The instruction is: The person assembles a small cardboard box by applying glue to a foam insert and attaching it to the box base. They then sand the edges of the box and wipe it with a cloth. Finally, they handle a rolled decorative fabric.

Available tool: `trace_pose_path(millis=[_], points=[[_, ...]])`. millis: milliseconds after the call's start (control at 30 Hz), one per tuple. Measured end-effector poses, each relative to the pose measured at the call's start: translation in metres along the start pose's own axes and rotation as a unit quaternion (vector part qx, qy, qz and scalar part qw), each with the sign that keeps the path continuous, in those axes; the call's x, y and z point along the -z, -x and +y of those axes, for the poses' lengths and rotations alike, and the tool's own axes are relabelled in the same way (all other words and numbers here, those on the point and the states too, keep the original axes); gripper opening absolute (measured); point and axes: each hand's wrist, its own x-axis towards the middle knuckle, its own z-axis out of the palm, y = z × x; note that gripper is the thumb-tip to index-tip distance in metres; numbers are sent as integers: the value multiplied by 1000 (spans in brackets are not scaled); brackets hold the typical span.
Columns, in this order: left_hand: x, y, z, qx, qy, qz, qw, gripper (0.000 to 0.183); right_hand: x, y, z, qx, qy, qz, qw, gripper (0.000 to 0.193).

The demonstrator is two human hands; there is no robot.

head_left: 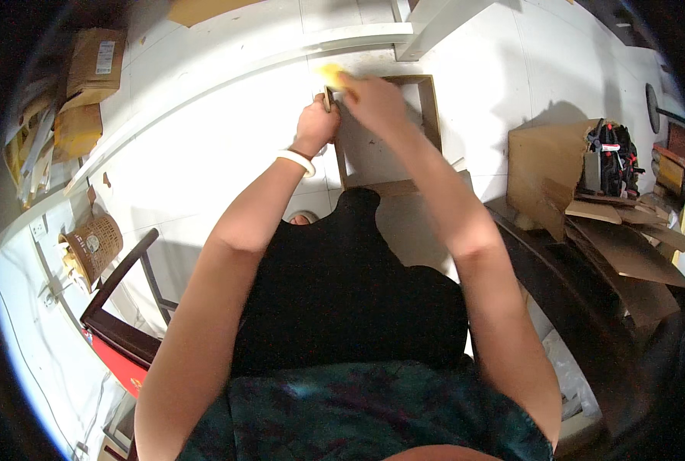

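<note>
A shallow rectangular wooden frame (431, 115), open like a drawer or box, stands in front of me beyond my knees. My left hand (317, 127), with a white bracelet at the wrist, has its fingers closed round the frame's left side near the far left corner. Just beyond that corner my right hand (373, 104) is closed on a small yellow piece (331, 74). Motion smears the yellow piece, so I cannot tell its kind or whether it touches the wood. My right forearm crosses over the frame and hides part of it.
White bars (235, 61) cross the floor beyond the frame. A cardboard box (542, 165) stands right, beside cardboard flaps and dark packed items. At left are a brown patterned bin (97, 244), a dark-framed chair (120, 330) and cartons (93, 69).
</note>
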Motion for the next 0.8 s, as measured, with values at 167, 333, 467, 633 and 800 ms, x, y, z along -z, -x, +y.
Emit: trace_pose_path(millis=[167, 333, 467, 633, 800], points=[[-4, 6, 11, -24, 17, 23, 999, 45, 93, 65, 154, -285, 238, 11, 928, 36], [-5, 27, -2, 68, 107, 33, 991, 43, 86, 102, 162, -338, -144, 188, 911, 42], [-6, 85, -6, 218, 245, -83, 941, 67, 47, 86, 115, -223, -133, 147, 954, 44], [21, 42, 13, -190, -88, 267, 940, 57, 45, 58, 63, -167, -172, 92, 967, 45], [14, 45, -1, -72, -94, 7, 993, 31, 23, 28, 35, -95, -171, 57, 979, 46]])
